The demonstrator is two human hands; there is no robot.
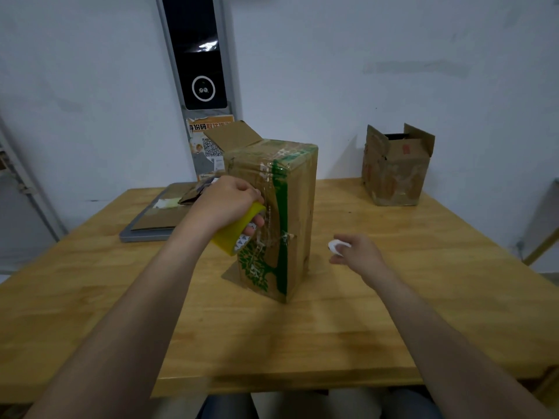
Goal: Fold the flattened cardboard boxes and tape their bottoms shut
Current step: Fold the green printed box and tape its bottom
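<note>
One tall cardboard box (298, 213) stands in the middle of the table (302, 334), long axis vertical, taped end up, one corner edge toward me. I see my left hand (225, 202) clamped around a yellow tape roll (234, 234) against its left face, hiding part of it. My right hand (360, 252) pinches a small white object (335, 246), too blurred to identify, just right of the box.

The tall box (298, 213) stands on the table (363, 328) before us, the tape roll (234, 234) in our left hand (227, 201) against its left face. A small object (335, 246) sits in our right hand (361, 254) to the box's right. Behind on the left, flattened cardboard (157, 217) lies on a tray (136, 236); a second box (396, 173) stands far right.
</note>
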